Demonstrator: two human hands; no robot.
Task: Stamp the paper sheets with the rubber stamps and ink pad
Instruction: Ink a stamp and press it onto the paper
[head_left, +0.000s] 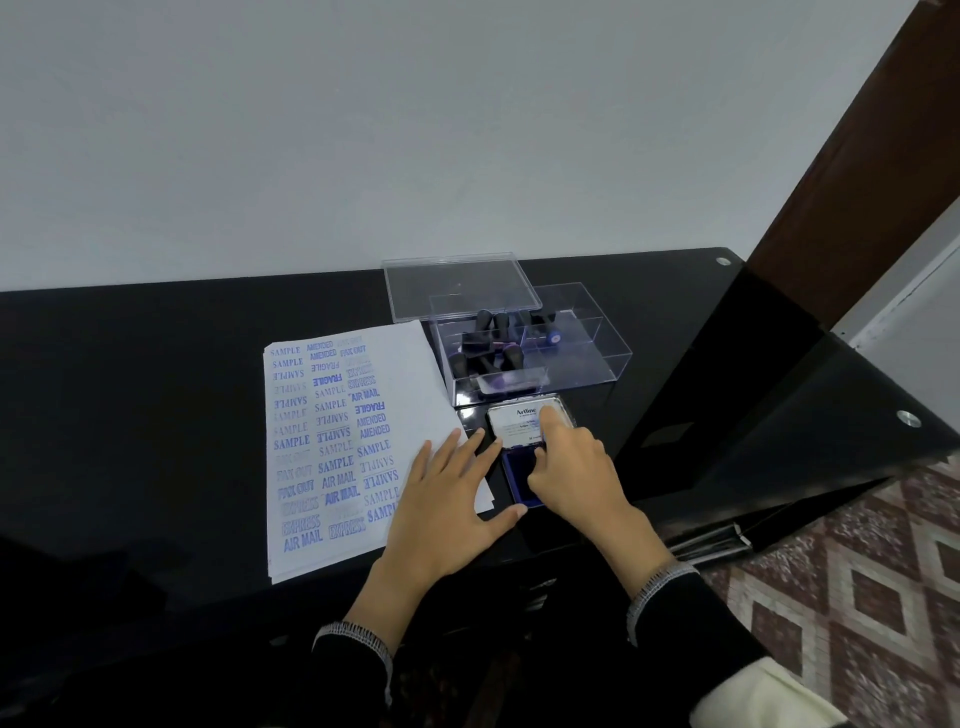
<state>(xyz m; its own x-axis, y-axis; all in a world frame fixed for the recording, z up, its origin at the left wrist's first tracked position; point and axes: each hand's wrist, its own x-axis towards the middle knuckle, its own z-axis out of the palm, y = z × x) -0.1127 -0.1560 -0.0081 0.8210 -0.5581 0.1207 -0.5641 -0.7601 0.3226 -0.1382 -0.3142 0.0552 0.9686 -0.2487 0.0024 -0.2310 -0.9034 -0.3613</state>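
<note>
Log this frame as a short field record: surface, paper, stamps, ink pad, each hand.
surface: glossy black table
paper: stack of sheets, top one crowded with blue stamp marks (SAMPLE, AIR MAIL, EXPRESS)
stamps: rubber stamps lie in a clear box; its lid rests behind
ink pad: ink pad open, its lid raised
left hand: left hand flat, fingers spread on the sheets' right edge
right hand: right hand grips the ink pad's lid, forefinger on top

Blue-stamped white paper sheets (358, 447); blk table (156, 364); blue ink pad (517, 475).
</note>
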